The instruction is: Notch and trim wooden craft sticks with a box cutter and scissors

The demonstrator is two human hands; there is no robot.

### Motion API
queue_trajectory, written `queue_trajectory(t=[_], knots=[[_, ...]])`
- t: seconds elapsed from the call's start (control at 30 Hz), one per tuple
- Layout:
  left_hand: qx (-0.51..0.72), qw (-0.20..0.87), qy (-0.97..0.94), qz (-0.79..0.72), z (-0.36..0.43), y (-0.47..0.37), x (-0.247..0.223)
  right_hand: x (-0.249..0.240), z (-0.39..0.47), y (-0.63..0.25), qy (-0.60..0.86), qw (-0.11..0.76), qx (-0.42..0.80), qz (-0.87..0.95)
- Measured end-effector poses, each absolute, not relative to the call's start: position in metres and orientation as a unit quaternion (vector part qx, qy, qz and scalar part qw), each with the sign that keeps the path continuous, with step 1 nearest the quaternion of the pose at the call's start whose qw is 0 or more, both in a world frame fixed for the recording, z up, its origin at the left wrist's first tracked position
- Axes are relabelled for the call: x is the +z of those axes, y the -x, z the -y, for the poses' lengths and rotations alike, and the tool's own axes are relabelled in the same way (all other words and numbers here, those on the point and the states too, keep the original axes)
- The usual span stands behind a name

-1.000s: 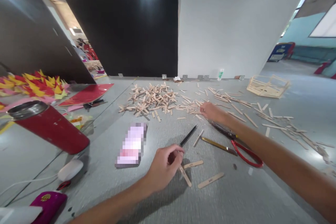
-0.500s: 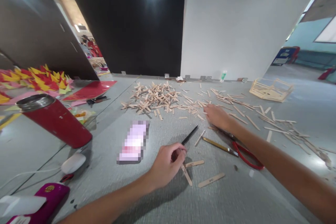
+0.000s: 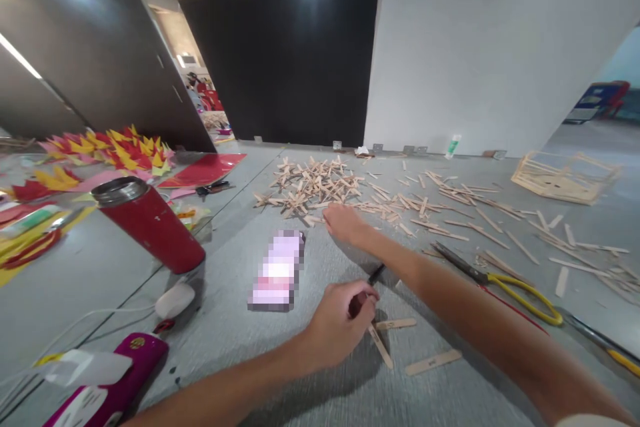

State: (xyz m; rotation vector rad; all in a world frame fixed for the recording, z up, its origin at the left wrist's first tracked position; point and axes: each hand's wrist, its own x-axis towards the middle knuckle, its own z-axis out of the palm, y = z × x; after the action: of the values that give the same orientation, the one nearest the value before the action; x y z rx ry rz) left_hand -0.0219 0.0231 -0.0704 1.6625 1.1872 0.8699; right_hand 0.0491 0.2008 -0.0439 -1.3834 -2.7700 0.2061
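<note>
My left hand (image 3: 345, 320) rests low over the table, fingers curled closed around the end of a wooden craft stick (image 3: 381, 348). A second craft stick (image 3: 397, 324) juts out beside it, and a third (image 3: 433, 361) lies apart to the right. Just beyond the left fingers a dark pen (image 3: 376, 273) shows in part, crossed by my right forearm. My right hand (image 3: 345, 223) reaches to the front edge of a heap of craft sticks (image 3: 317, 180). Its fingers are bent downward, close to a loose stick; whether they pinch one is hidden.
A phone (image 3: 277, 270), a red flask (image 3: 155, 227), a white mouse-like object (image 3: 175, 300) and a purple case (image 3: 135, 360) stand left. Yellow-handled scissors (image 3: 525, 297) lie beyond my right forearm. A stick frame (image 3: 565, 177) sits far right. Panels (image 3: 475, 60) rise behind.
My right hand has moved left along the scattered sticks to the heap, its forearm now crossing the pen. The view has turned left. My left hand stays by the same sticks.
</note>
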Motion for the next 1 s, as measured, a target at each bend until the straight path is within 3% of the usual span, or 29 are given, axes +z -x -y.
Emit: queue_trajectory(t=[0.43, 0.8, 1.0], knots=[[0.362, 0.449, -0.666, -0.473, -0.024, 0.021, -0.070, -0.033, -0.197, -0.142, 0.565, 0.066, 0.141, 0.811], [0.445, 0.483, -0.577, -0.484, -0.026, 0.027, -0.074, -0.008, -0.142, -0.172, 0.436, 0.128, 0.402, 0.795], [0.490, 0.505, -0.535, -0.468, -0.024, 0.028, -0.072, -0.007, -0.081, -0.181, 0.405, 0.142, 0.457, 0.779]])
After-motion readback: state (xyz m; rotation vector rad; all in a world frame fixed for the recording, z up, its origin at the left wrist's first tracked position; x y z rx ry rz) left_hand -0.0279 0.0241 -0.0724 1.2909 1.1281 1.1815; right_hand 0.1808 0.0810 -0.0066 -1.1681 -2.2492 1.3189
